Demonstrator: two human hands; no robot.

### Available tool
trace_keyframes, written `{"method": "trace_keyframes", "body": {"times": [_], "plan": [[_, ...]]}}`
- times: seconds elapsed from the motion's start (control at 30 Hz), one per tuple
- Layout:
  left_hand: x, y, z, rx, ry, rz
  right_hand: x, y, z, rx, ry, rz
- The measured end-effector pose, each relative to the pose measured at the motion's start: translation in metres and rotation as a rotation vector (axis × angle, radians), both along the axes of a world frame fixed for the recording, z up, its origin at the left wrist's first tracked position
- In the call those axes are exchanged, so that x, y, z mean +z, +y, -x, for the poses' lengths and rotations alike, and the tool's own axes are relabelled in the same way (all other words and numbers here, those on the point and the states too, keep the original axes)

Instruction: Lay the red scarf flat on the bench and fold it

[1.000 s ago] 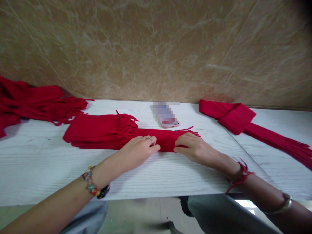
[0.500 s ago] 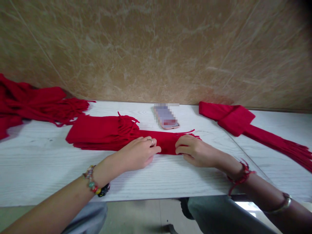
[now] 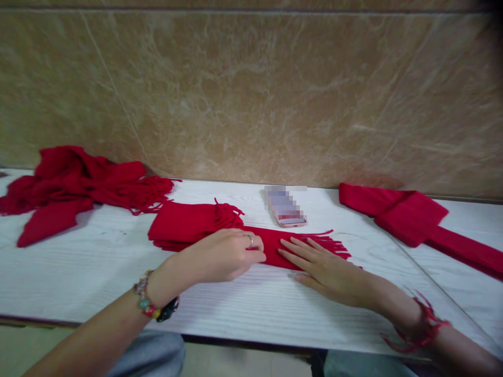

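Observation:
A red fringed scarf (image 3: 184, 222) lies in front of me, its left part folded in layers and a flat fringed end stretching to the right. My left hand (image 3: 231, 254), a ring on one finger, is closed on the scarf just right of the folded layers; the fingertips are curled under and partly hidden. On the flat end rests my right hand (image 3: 320, 267), its fingers spread and stretched out near the fringe, palm down, gripping nothing.
Another red scarf (image 3: 86, 180) is heaped at the left against the marble-patterned wall (image 3: 243, 99). At the right lies a folded red scarf (image 3: 412, 212). A phone (image 3: 285, 207) sits behind my hands on the white wood-grain table (image 3: 118, 283), whose front edge runs before my knees.
My right hand has uncurled from the scarf and now lies flat with fingers spread. My left hand stays closed at the same spot. The view has shifted, showing more of the left heap.

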State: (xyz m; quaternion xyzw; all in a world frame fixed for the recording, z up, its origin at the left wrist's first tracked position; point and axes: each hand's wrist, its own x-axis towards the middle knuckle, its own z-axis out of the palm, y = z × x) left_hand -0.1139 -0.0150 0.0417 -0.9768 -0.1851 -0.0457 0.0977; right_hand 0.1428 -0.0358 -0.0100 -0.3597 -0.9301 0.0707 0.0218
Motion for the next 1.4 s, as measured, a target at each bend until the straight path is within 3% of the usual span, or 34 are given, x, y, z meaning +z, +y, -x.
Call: {"method": "trace_keyframes", "body": {"times": [0.13, 0.23, 0.33, 0.47, 0.67, 0.9, 1.13, 1.27, 1.4], "plan": [[0.031, 0.005, 0.042, 0.289, -0.172, -0.048, 0.010, 0.001, 0.004, 0.032, -0.008, 0.015], [0.027, 0.005, 0.052, 0.426, -0.054, -0.067, 0.014, 0.004, 0.020, 0.017, 0.059, -0.068], [0.005, 0.003, 0.043, 0.392, 0.055, -0.065, 0.008, 0.009, 0.038, 0.024, 0.082, -0.107], [-0.016, 0.005, 0.033, 0.347, 0.067, -0.064, -0.005, 0.014, 0.046, 0.080, 0.073, -0.032], [-0.002, 0.021, 0.056, 0.236, 0.059, -0.053, -0.011, 0.014, 0.035, 0.103, 0.078, -0.035], [0.007, 0.029, 0.090, 0.386, 0.127, -0.107, -0.012, 0.011, -0.011, 0.082, 0.055, 0.020], [0.015, 0.013, 0.085, 0.432, 0.168, -0.079, -0.017, 0.013, -0.070, -0.027, 0.043, 0.092], [0.024, 0.011, 0.089, 0.509, 0.102, -0.176, -0.021, 0.020, -0.101, -0.105, 0.075, 0.108], [0.010, 0.013, 0.092, 0.523, 0.129, -0.177, -0.016, 0.025, -0.125, -0.139, 0.121, 0.115]]}}
